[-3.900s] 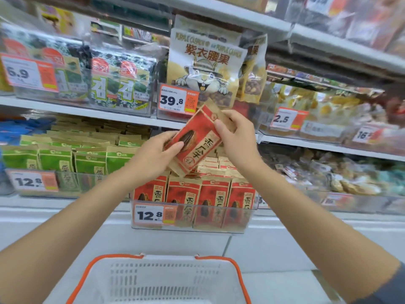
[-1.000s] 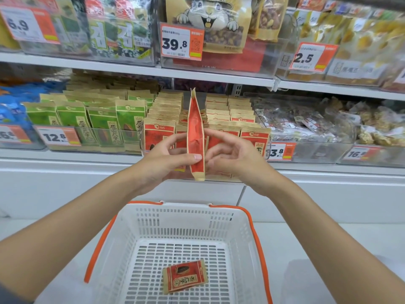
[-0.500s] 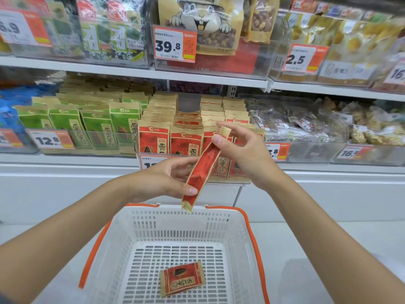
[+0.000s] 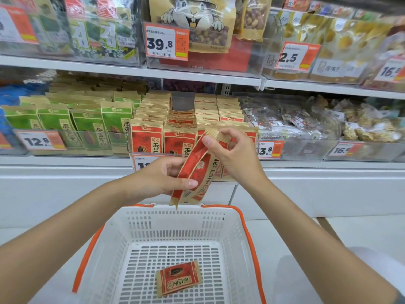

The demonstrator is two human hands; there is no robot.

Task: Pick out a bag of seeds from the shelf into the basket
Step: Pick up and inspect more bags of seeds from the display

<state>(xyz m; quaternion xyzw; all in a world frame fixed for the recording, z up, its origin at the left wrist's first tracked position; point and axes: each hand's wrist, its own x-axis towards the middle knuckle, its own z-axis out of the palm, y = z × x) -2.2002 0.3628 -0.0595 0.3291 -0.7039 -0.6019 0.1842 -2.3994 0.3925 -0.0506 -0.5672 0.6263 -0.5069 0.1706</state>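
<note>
Red seed bag (image 4: 197,170), head view, hangs tilted just above basket (image 4: 232,233) far rim, not yet inside. Right hand (image 4: 234,159) fingers (image 4: 211,143) pinch top edge; left hand (image 4: 157,181) pinches lower half. Second bag (image 4: 178,278) lies flat on basket floor. Shelf (image 4: 65,160) stands beyond basket. Likely best: bring bag over basket middle, lower it, loosen both pinches together so it lands flat, clear of rim.
</note>
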